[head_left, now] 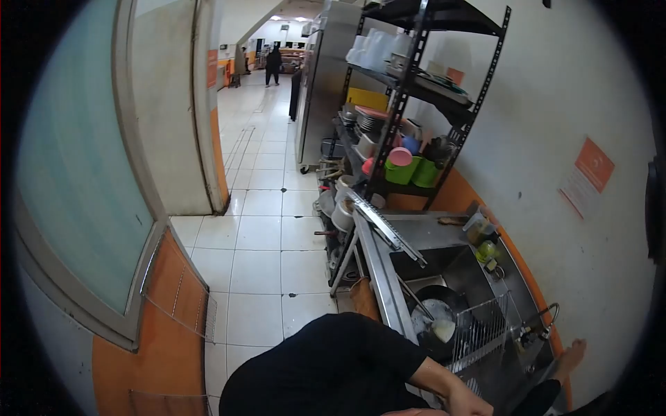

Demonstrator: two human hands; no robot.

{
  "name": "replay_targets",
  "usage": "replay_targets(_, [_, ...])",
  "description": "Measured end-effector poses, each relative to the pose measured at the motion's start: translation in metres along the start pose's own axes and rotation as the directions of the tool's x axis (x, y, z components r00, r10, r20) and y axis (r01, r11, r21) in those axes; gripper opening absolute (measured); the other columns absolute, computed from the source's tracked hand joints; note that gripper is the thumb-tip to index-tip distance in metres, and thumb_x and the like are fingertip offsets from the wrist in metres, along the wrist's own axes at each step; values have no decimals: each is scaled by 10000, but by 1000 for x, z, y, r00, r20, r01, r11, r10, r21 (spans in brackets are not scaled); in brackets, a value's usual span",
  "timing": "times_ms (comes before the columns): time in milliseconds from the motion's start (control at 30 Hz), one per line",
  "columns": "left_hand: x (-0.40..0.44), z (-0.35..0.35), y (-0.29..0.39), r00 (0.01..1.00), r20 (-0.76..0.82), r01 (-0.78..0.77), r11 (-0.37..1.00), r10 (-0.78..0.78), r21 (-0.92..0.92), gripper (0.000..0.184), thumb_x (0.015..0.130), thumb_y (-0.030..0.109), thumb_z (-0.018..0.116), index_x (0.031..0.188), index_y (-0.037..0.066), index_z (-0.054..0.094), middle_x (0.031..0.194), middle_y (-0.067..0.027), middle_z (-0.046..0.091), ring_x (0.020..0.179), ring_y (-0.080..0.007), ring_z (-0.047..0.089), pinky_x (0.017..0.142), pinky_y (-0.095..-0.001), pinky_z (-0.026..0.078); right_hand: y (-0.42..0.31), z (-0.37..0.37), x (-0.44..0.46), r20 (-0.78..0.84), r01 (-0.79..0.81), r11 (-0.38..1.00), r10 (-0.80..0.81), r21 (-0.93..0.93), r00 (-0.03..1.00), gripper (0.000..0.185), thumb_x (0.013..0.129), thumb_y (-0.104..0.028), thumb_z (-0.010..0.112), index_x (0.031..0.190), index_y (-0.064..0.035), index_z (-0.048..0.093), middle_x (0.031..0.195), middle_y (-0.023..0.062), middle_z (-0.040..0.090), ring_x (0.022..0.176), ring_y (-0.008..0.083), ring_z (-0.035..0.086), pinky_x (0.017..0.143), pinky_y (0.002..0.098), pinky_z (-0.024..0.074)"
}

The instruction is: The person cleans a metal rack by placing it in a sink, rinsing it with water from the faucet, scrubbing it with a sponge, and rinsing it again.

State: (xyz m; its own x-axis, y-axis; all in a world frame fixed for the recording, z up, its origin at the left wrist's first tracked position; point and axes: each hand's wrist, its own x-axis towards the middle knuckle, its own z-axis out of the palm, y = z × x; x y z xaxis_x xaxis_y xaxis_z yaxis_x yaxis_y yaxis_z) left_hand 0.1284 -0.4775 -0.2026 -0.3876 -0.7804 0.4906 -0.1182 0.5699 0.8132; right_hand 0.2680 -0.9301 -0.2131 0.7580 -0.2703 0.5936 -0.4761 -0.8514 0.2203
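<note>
My left forearm reaches from a black sleeve over the near edge of the sink, and my left hand (470, 402) is at the bottom edge of the view, closed; what it holds is hidden. Beyond the tap (533, 335), my right hand (571, 355) is raised beside the wall, its fingers stretched out and nothing visible in them. A dark pan (451, 298) with soapy water, a pale piece and a long handle lies in the steel sink (458, 267). A wire rack (481, 331) leans across the basin, near my left hand.
A metal strip (388, 229) lies across the sink's far corner. Behind stands a black shelf (399, 114) with dishes and green containers. Bottles and a sponge line the wall ledge. At left are a door frame and a tiled corridor (257, 229); a person (273, 66) is far off.
</note>
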Motion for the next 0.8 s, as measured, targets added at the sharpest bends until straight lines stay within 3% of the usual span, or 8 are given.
replay_targets(200, [-23, 1, 3, 982, -32, 185, 979, -188, -85, 280, 890, 232, 523, 1071, 25, 575, 1030, -133, 584, 888, -231, 550, 741, -369, 464, -23, -17, -32, 22, -424, 780, 467, 461, 884, 360, 792, -123, 485, 1128, 6, 476, 1209, 136, 467, 1101, 274, 467, 928, 374, 358])
replay_targets(267, [-24, 12, 5, 927, -349, 195, 972, -140, 129, 252, 873, 254, 551, 1000, 40, 587, 984, -86, 585, 884, -187, 553, 737, -342, 458, -32, -19, -28, 96, -486, 495, 623, 720, 776, 360, 797, -138, 486, 1128, 6, 479, 1201, 134, 472, 1098, 271, 469, 925, 374, 359])
replay_targets(367, [-24, 29, -4, 871, -491, 86, 992, -28, 95, 287, 855, 280, 575, 1008, 37, 579, 976, -84, 586, 884, -170, 549, 733, -325, 451, -31, -31, -15, 355, -362, -156, 726, 919, 589, 362, 805, -160, 487, 1127, 5, 484, 1188, 131, 479, 1093, 266, 472, 919, 373, 360])
replay_targets(467, [-29, 31, 18, 931, -361, 35, 999, -43, -29, 329, 847, 289, 583, 1017, 7, 574, 966, -90, 595, 882, -168, 545, 738, -333, 447, -22, -42, 1, 530, -123, -546, 696, 829, 484, 365, 812, -181, 489, 1126, 5, 488, 1176, 129, 487, 1089, 261, 475, 913, 372, 361])
replay_targets(533, [-32, 28, 14, 959, -270, 48, 991, -81, -126, 343, 845, 291, 587, 1021, -3, 573, 966, -95, 598, 880, -171, 545, 739, -340, 446, -9, -49, 11, 578, -28, -633, 686, 774, 442, 368, 817, -196, 490, 1126, 5, 491, 1168, 127, 492, 1086, 258, 477, 909, 372, 362])
replay_targets(600, [-41, 15, 2, 989, 137, -42, 998, 48, -48, 350, 842, 284, 591, 1038, -4, 577, 982, -112, 604, 876, -179, 545, 754, -360, 445, 14, -52, 24, 593, 42, -662, 696, 748, 405, 372, 822, -210, 490, 1126, 5, 494, 1160, 125, 497, 1083, 254, 479, 906, 371, 363])
replay_targets(667, [-40, 10, 1, 991, 120, -46, 998, 51, -45, 313, 829, 245, 599, 1012, -7, 573, 930, -100, 603, 833, -168, 550, 717, -340, 444, 57, -37, 42, 596, 51, -660, 706, 749, 384, 374, 825, -217, 491, 1126, 5, 496, 1156, 124, 499, 1081, 253, 480, 904, 371, 364])
replay_targets(800, [-45, 13, -2, 997, 68, 34, 996, -28, -82, 184, 775, 87, 627, 907, -18, 556, 720, -51, 598, 660, -124, 570, 566, -259, 441, 83, 2, 18, 410, 7, -521, 679, 853, 609, 530, 839, -382, 459, 1238, -35, 421, 1241, 126, 455, 1123, 224, 438, 942, 365, 303])
